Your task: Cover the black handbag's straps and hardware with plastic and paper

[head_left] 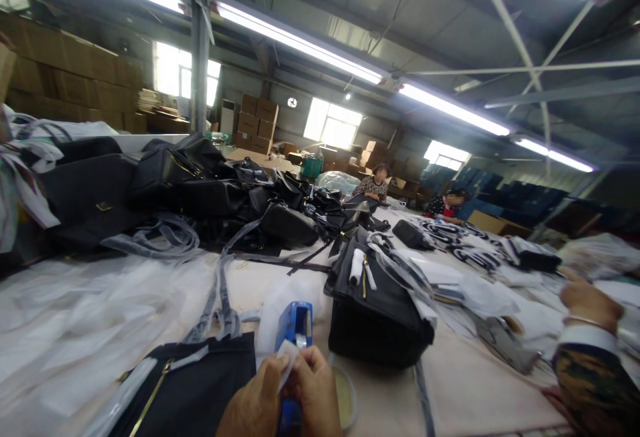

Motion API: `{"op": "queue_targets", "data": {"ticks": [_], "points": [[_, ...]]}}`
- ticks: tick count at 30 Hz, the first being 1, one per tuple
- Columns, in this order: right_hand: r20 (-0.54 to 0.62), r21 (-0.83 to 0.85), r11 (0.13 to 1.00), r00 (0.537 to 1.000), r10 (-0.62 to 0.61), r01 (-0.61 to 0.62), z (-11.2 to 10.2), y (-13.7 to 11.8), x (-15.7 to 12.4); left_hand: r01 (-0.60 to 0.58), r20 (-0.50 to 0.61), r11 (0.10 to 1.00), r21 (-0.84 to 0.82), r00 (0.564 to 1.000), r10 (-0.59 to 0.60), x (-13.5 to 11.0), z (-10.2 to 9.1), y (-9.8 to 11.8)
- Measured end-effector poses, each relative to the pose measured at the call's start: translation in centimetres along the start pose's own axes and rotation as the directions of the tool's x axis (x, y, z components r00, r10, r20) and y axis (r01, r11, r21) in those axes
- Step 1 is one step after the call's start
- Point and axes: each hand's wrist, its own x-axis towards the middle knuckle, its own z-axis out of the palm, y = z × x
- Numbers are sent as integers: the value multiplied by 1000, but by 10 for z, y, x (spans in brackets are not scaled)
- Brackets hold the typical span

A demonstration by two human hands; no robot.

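My left hand point(256, 398) and my right hand point(317, 393) meet low in the middle of the view, fingers pinched together on a small piece of white wrapping point(288, 361). Directly behind them stands a blue tape dispenser point(295, 317), its lower part covered by my hands. To the left lies a black bag point(205, 383) with a gold zipper and clear wrapping on its strap. On the right sits another black bag point(380, 327), its zipper pull wrapped in white. A round, pale yellowish item point(346, 397) shows partly beside my right hand.
Black bags point(200, 190) are heaped along the back left. Thin white sheets point(100, 330) cover the table's left side. At the right, another person's hand point(593, 303) in a camouflage sleeve reaches over packing material. Two people point(373, 187) are farther back, near black-and-white straps point(470, 243).
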Motion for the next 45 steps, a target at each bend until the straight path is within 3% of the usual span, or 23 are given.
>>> {"op": "queue_targets", "data": {"ticks": [4,8,14,18,21,24,26,28,31,34,36,40,45], "points": [[51,150,987,997,56,-63,1,-1,-2,-22,99,999,-32,995,25,5,-10,1],[63,195,980,997,34,-45,0,-1,-4,0,152,999,-46,988,7,7,-11,2],[59,-5,998,996,-64,64,-6,0,-10,96,197,994,-54,977,-83,9,-11,6],[14,-125,985,993,-121,122,-11,-5,-16,170,272,964,-205,956,-111,9,-28,16],[18,-150,983,994,-104,105,-10,-13,-21,289,349,860,-421,926,-140,14,-40,21],[86,-151,982,991,-99,112,-5,-24,-22,473,412,564,-677,878,-242,22,-41,20],[114,-217,966,987,-115,138,-1,-30,-21,527,431,363,-769,845,-316,25,-36,18],[160,-289,946,981,-107,150,-3,-35,-17,547,447,273,-791,823,-351,26,-32,17],[177,-390,910,981,-78,142,-21,-35,-11,575,455,273,-771,798,-395,27,-33,14],[38,-637,756,985,-168,153,-49,-21,-12,593,450,268,-759,776,-442,26,-37,10],[20,-721,680,985,-173,134,-63,-7,-18,606,463,250,-755,763,-451,25,-37,7],[53,-707,698,992,-112,116,-68,17,-30,612,470,249,-750,760,-449,24,-34,3],[-30,-632,773,995,-95,55,-58,22,-27,609,468,234,-757,757,-456,25,-32,1]]}}
